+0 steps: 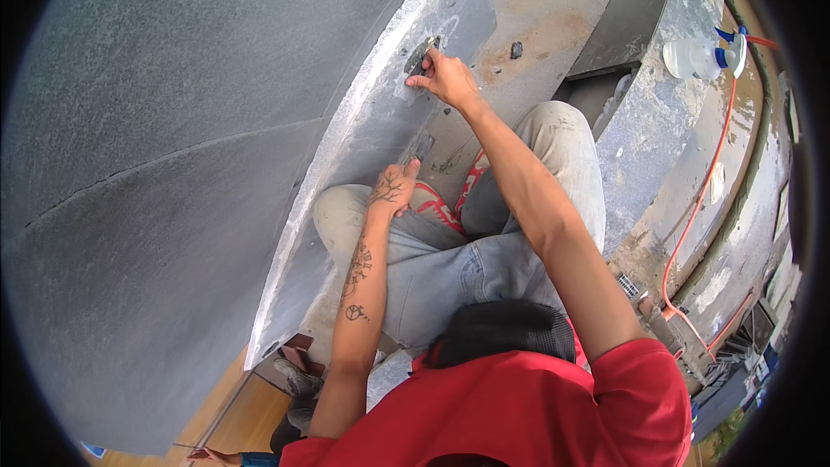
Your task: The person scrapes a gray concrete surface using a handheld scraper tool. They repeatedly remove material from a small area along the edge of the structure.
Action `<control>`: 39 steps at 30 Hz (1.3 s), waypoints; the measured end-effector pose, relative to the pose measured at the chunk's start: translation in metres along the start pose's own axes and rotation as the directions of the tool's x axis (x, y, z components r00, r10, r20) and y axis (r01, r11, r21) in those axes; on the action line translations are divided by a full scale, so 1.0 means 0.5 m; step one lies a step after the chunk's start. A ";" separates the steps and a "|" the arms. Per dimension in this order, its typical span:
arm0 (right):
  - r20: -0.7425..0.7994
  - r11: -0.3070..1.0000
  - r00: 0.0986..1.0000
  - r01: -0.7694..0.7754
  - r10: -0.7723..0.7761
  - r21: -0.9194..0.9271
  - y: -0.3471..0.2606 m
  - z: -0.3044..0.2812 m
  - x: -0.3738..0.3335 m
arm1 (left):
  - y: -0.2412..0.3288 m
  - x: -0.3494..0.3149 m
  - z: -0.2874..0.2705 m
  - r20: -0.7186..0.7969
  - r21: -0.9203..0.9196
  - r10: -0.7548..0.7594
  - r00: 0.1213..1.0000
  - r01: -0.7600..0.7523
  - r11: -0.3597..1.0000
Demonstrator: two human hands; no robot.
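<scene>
My left hand, on a tattooed forearm, is closed by my left knee. From its fist sticks a small grey flat blade, apparently a putty knife; its handle is hidden in my fingers. Farther forward, my right hand reaches to the inner face of a low grey wall. Its bent fingers and thumb meet at a rough dark grey patch of mortar on that face. Whether a lump is pinched between them I cannot make out.
Dark crumbs, with one larger lump, lie on the stained floor ahead. A clear spray bottle with a blue collar rests on the right ledge. An orange cord runs past it. Another person's hand shows at lower left.
</scene>
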State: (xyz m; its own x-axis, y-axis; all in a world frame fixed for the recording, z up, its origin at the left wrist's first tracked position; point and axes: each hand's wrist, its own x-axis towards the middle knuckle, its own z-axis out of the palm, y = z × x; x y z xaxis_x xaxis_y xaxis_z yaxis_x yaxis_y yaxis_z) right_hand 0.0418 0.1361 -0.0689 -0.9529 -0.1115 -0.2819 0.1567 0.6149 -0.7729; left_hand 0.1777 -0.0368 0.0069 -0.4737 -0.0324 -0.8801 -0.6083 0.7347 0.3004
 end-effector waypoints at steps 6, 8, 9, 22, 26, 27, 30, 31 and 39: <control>-0.085 0.998 0.996 0.034 -0.037 -0.044 0.003 0.005 0.011 | -0.003 -0.014 -0.011 -0.011 -0.021 0.002 1.000 -0.002 1.000; -0.259 0.983 0.953 -0.129 0.159 0.127 0.051 0.008 0.022 | 0.017 -0.008 -0.010 -0.036 -0.032 0.060 0.998 -0.061 0.998; -0.328 0.937 0.891 -0.235 0.313 0.258 0.095 0.007 0.035 | 0.037 -0.009 -0.009 -0.056 -0.038 0.106 0.993 -0.108 0.993; 0.132 0.540 0.929 -0.311 0.345 0.782 -0.025 0.085 -0.112 | 0.150 0.001 0.057 -0.437 0.250 0.310 0.844 -0.217 0.944; 0.121 0.479 0.930 -0.287 0.348 0.830 -0.040 0.090 -0.123 | 0.132 0.010 0.067 -0.451 0.253 0.305 0.839 -0.208 0.945; 0.094 0.491 0.936 -0.262 0.341 0.831 -0.036 0.096 -0.121 | 0.133 0.015 0.063 -0.436 0.233 0.277 0.856 -0.190 0.954; 0.041 0.550 0.944 -0.226 0.328 0.804 -0.024 0.107 -0.117 | 0.133 0.003 0.060 -0.418 0.191 0.310 0.854 -0.251 0.949; 0.042 0.581 0.940 -0.243 0.337 0.777 -0.019 0.105 -0.114 | 0.138 0.000 0.054 -0.397 0.196 0.302 0.867 -0.242 0.950; 0.070 0.679 0.936 -0.302 0.346 0.670 -0.084 0.048 -0.129 | 0.138 -0.006 0.042 -0.398 0.203 0.292 0.870 -0.227 0.953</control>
State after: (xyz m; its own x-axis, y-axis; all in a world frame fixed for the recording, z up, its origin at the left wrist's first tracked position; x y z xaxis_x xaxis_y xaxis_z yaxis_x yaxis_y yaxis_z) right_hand 0.1029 0.0988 -0.0321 -0.8190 0.0535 -0.5713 0.5675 -0.0717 -0.8202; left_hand 0.1505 0.0283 0.0224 -0.8429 -0.0836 -0.5315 -0.3430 0.8446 0.4111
